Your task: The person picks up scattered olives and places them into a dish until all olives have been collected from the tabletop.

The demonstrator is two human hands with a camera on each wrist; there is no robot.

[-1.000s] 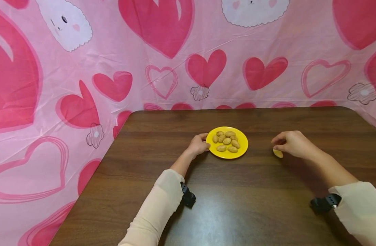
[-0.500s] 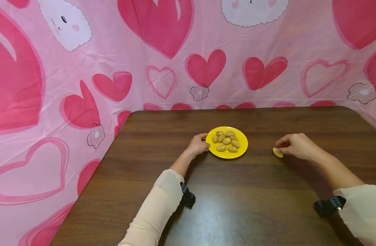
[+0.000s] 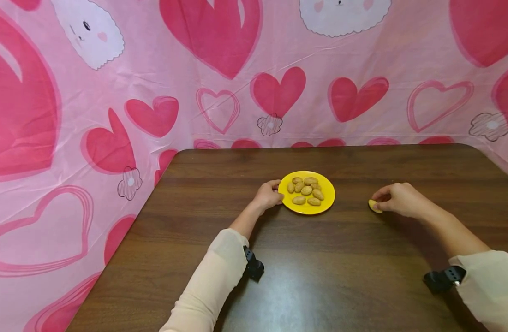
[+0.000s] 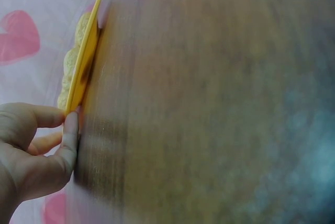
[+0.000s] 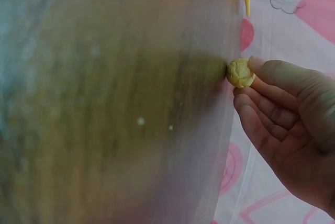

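Observation:
A round yellow plate (image 3: 308, 210) lies on the table, bearing several tan peanuts (image 3: 306, 190) in their shells. My left hand (image 3: 268, 195) pinches the plate's left rim between thumb and fingers; the left wrist view shows the rim of the plate (image 4: 84, 72) edge-on in that grip. To the right of the plate, one more peanut (image 3: 374, 206) touches or sits close over the tabletop. My right hand (image 3: 403, 199) has its thumb and forefinger on this peanut (image 5: 241, 73), pinching it, while the other fingers curl loosely below in the right wrist view.
The dark brown wooden table (image 3: 320, 267) has its far edge against a pink cloth backdrop (image 3: 312, 55) printed with hearts. Both wrists wear black cameras, one on the left sleeve (image 3: 254, 265) and one on the right (image 3: 445, 279).
My right hand has shifted slightly right and down, and its fingertips have come to pinch the lone peanut. The left hand and the plate have stayed where they were.

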